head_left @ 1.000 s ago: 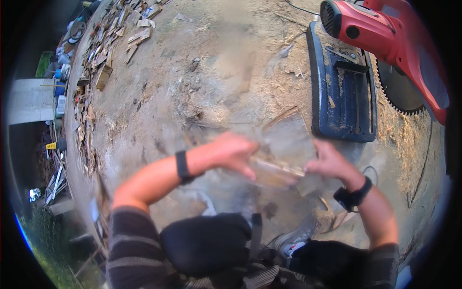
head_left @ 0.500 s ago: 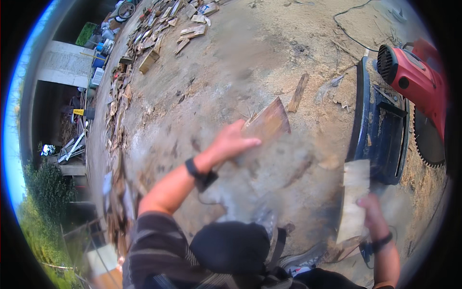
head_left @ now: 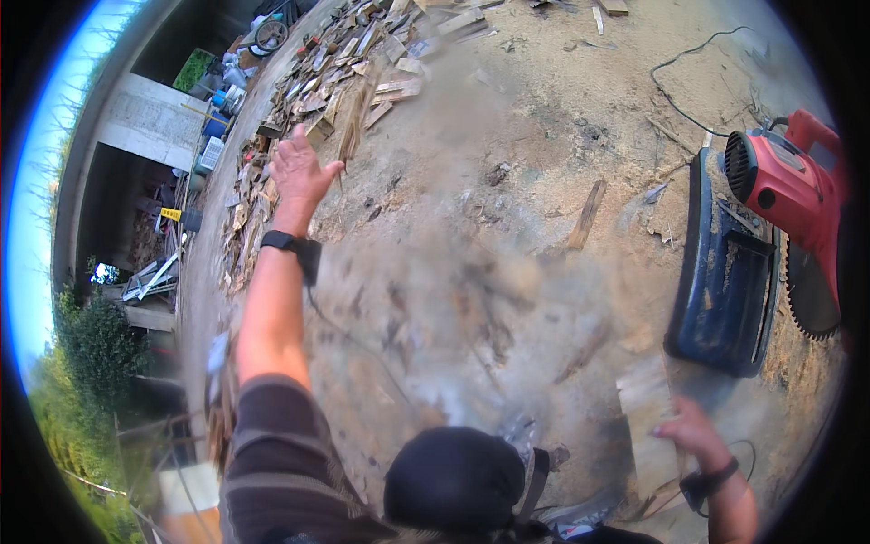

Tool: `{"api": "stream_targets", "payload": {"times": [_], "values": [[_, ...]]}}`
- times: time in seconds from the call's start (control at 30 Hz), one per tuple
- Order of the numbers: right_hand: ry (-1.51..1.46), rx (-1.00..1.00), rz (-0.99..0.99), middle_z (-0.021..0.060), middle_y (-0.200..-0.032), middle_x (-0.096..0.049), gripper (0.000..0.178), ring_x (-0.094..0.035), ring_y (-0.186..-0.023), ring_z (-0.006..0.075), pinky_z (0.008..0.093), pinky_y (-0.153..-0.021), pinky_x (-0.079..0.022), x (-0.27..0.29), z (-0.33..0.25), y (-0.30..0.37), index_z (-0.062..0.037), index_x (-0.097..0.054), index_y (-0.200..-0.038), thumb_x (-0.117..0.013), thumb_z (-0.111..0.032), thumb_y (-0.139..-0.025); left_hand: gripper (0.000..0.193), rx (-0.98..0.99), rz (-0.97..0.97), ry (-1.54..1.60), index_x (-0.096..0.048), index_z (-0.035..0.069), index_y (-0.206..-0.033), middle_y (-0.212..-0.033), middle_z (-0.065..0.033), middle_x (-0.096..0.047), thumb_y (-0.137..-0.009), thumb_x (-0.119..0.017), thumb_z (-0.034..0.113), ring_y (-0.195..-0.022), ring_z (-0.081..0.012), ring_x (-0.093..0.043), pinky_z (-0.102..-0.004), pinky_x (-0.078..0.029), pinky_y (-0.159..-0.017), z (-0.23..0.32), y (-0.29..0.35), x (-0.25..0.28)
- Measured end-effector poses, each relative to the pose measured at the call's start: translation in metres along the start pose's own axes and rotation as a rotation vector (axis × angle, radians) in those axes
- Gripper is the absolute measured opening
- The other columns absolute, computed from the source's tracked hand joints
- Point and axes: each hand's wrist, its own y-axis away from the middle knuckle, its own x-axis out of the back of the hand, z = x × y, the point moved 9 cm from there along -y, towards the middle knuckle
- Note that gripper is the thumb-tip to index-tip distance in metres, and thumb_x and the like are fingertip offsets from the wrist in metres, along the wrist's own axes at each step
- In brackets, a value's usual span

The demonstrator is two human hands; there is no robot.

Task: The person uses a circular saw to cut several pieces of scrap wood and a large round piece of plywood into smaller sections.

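My left hand (head_left: 304, 177) is stretched far out to the left, fingers spread, holding nothing. A blurred brown piece of wood (head_left: 356, 122) shows just to the right of its fingertips, apart from them. Behind that hand lies a long heap of split wood scraps (head_left: 258, 195). At the lower right, my right hand (head_left: 698, 433) grips the right edge of a pale wooden board (head_left: 645, 412). Both wrists wear dark bands. The board stands close to the near end of a dark blue saw base (head_left: 725, 281).
A red power saw (head_left: 788, 177) with a toothed round blade (head_left: 809, 290) stands at the right beside the base. Its black cable (head_left: 671, 95) runs over the dusty ground. A thin wood strip (head_left: 588, 215) lies mid-right. Concrete walls and stored goods line the left.
My left hand has swung out to the far left and let go of the wood piece it held. My right hand stays at the pale board. The view has shifted slightly.
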Motion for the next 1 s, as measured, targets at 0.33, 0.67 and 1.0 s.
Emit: {"api": "stream_targets", "payload": {"times": [0.33,0.67,1.0], "values": [[0.191,0.308,-0.028,0.0116,-0.084,-0.063,0.043,-0.061,-0.073,0.0175,0.0305,-0.068,-0.048,-0.050,-0.084,-0.002,0.0041,-0.052,-0.102,-0.070,-0.014,-0.067,0.084,-0.492,-0.770,0.979,-0.034,-0.002,-0.127,-0.120,-0.0215,-0.041,-0.066,-0.074,0.040,-0.109,-0.0316,-0.043,-0.0381,-0.035,-0.095,0.189,0.172,-0.044],[0.688,0.245,-0.216,0.0145,-0.065,-0.058,0.043,-0.059,-0.060,0.0300,0.0378,-0.058,-0.045,-0.071,-0.083,0.004,0.0009,-0.051,-0.087,-0.070,-0.032,-0.067,0.061,-0.566,-1.699,1.846,-0.041,-0.001,-0.124,-0.098,-0.0049,-0.055,-0.074,-0.071,0.019,-0.085,-0.0104,-0.052,-0.0247,-0.045,-0.073,0.320,0.322,0.027],[0.620,0.491,0.119,0.0256,-0.101,-0.056,0.061,-0.056,-0.094,0.0362,0.0393,-0.082,-0.044,-0.041,-0.080,0.004,0.0065,-0.045,-0.114,-0.070,-0.026,-0.069,0.044,-0.437,-1.966,1.500,-0.054,0.002,-0.110,-0.085,-0.0007,-0.058,-0.079,-0.062,0.032,-0.071,-0.0072,-0.052,-0.0213,-0.042,-0.055,0.333,0.362,-0.008]]}}
